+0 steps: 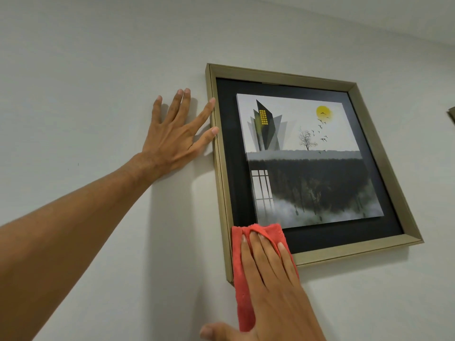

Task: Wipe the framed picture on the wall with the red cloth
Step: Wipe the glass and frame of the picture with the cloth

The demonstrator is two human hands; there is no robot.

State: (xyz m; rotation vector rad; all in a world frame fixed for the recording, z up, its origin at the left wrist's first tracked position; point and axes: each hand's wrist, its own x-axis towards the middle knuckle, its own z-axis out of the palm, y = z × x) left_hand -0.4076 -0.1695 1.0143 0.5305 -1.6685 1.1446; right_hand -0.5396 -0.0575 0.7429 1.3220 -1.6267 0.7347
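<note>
Your right hand (pixel 273 284) is flat, fingers together, pressing the red cloth (pixel 242 271) onto the framed picture (pixel 307 158) at its bottom-left corner. Your left hand (pixel 172 134) is spread wide on the wall (pixel 86 70), thumb and index fingertips touching the frame's left edge.

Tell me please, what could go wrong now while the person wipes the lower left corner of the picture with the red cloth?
1. The right hand presses the red cloth on the bottom left corner of the framed picture; a hard push might tilt it or lift it off its hanging.
2. The left hand steadies it only with fingertips at the left edge, so its hold looks weak.
3. Loose cloth hanging below could snag on the corner.
</note>
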